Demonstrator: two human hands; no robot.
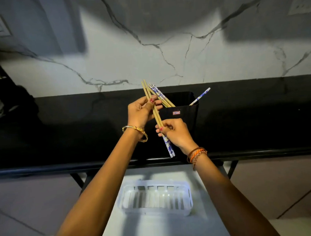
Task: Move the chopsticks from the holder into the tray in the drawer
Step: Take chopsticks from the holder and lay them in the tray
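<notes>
Tray (156, 197) blurred; holder (184, 112) half-hidden

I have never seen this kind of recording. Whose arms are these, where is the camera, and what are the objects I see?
There is no machine here. A person wears a wide-angle camera on the head, so you look down along their own two arms. On the black counter stands a black holder with chopsticks inside; one blue-patterned chopstick leans at its right side. Both hands hold one pair of chopsticks: the left hand grips it higher up, the right hand pinches it lower down, near its blue-patterned ends. Below the counter, an open drawer holds a clear slotted tray, which looks empty.
</notes>
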